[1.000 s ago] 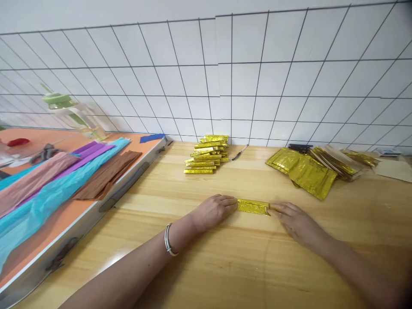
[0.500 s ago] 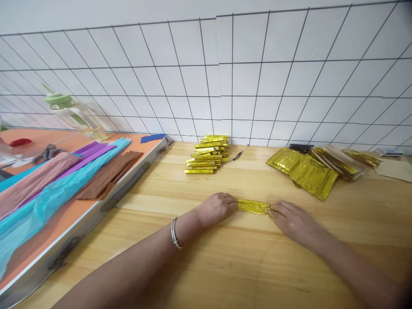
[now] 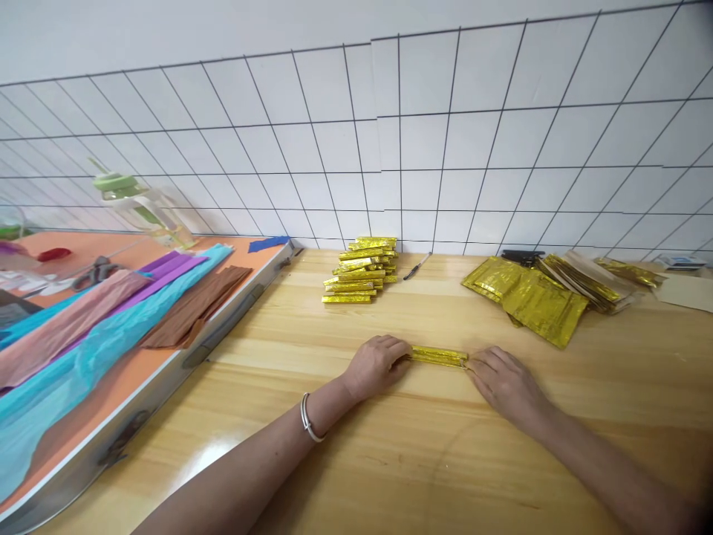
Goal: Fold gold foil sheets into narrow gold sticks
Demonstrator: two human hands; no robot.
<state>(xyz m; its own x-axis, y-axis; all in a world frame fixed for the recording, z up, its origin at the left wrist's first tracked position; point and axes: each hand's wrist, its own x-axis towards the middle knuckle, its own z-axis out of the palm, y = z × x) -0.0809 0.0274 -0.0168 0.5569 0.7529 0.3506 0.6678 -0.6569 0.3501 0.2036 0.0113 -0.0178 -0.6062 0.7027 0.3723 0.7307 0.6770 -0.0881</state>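
Note:
A narrow folded strip of gold foil paper [image 3: 439, 357] lies on the wooden table [image 3: 390, 461] between my hands. My left hand [image 3: 379, 364], with a silver bangle on its wrist, has its curled fingers pinching the strip's left end. My right hand [image 3: 504, 380] presses its fingertips on the right end. Behind the strip stands a stack of folded gold strips [image 3: 359, 279]. Flat gold foil sheets [image 3: 535, 297] lie fanned out at the back right.
An orange board [image 3: 111, 371] at the left carries crepe paper sheets [image 3: 83, 327] in blue, pink, purple and brown, scissors [image 3: 94, 273] and a green-lidded bottle [image 3: 139, 208]. A pen [image 3: 416, 265] lies near the tiled wall. Beige paper [image 3: 685, 291] sits far right.
The gold strip has become narrower, folded over lengthwise between my hands. Both hands stayed at its ends; the view shifted slightly to the left.

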